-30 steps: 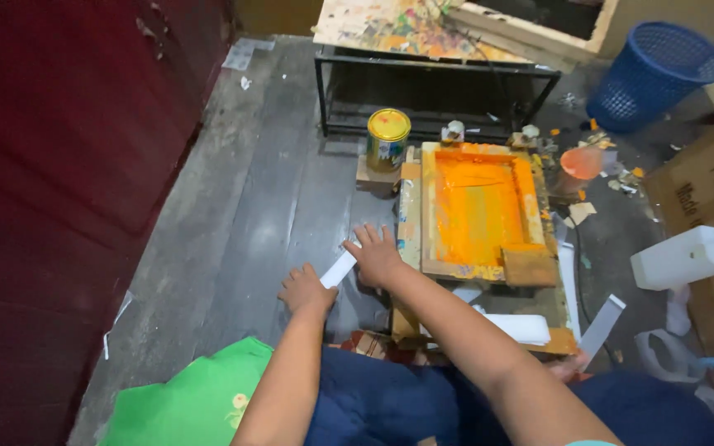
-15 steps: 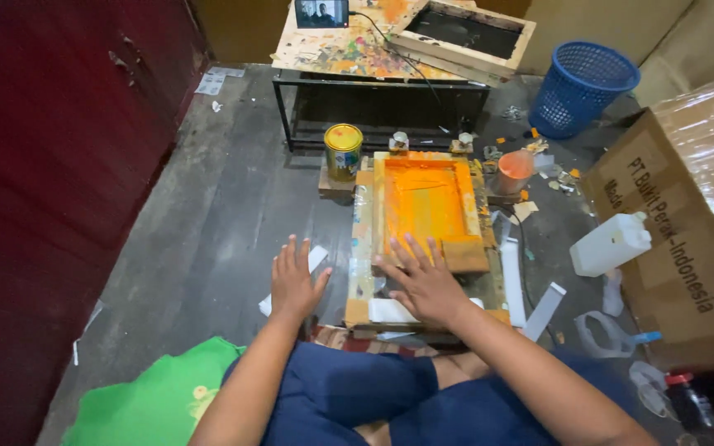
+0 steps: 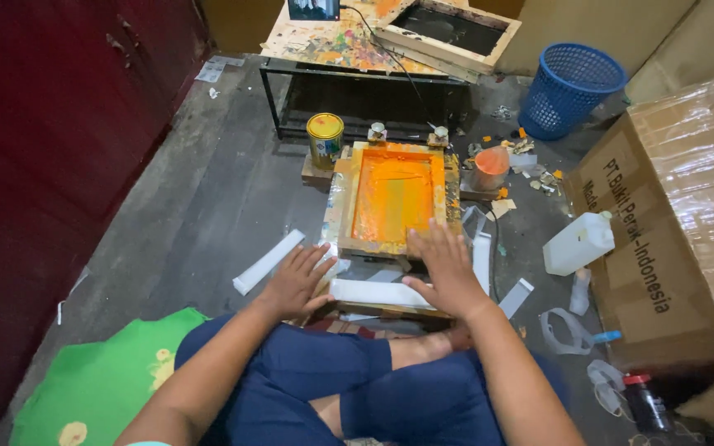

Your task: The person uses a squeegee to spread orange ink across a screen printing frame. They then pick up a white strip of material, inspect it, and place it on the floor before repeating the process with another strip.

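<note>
A wooden printing screen frame [image 3: 391,198] covered in orange ink lies flat on the floor in front of my crossed legs. My right hand [image 3: 446,266] rests flat, fingers spread, on the frame's near right corner. My left hand [image 3: 297,281] lies open by the frame's near left corner, touching the board beneath. A white strip [image 3: 380,293] sits between my two hands along the near edge. Another white strip [image 3: 268,261] lies on the floor just left of my left hand.
A yellow-lidded paint can [image 3: 325,139] stands beyond the frame's left. An orange cup [image 3: 491,168], white jug [image 3: 578,243], cardboard box [image 3: 679,223] and blue basket [image 3: 568,88] are to the right. A low black table [image 3: 357,78] is behind. Green cloth [image 3: 101,388] lies near left.
My left hand set down the white strip on the floor and moved to the frame's left corner. My right hand shifted onto the frame's near right corner. The view tilted upward.
</note>
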